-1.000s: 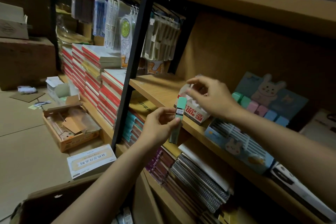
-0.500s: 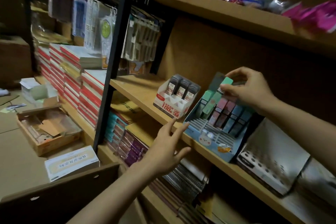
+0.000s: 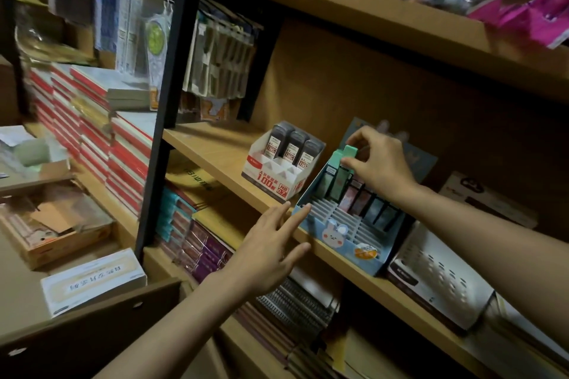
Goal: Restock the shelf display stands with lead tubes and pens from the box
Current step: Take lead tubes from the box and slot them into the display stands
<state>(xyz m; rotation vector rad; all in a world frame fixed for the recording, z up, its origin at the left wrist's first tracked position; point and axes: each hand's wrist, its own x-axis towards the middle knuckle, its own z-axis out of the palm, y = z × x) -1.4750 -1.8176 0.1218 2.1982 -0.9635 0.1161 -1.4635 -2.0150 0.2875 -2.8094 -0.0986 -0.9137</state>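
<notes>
Nearest, left hand point(image 3: 271, 251), fingers straight and spread, empty, fingertips touching the front corner of the pale blue cardboard display stand with rabbit print point(image 3: 345, 232) on the wooden shelf point(image 3: 215, 151), probably to brace it against sliding. Farther in, right hand point(image 3: 380, 160) pinching the mint-green plastic lead tube point(image 3: 346, 160) by its cap, lowering it upright into a back-row slot

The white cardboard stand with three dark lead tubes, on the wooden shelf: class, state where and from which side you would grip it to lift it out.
Grip the white cardboard stand by its two short side walls, coming from the front. Its dark lead tubes stick up from the top, and the blue bunny display stand crowds its right, so that side looks tight.
</notes>
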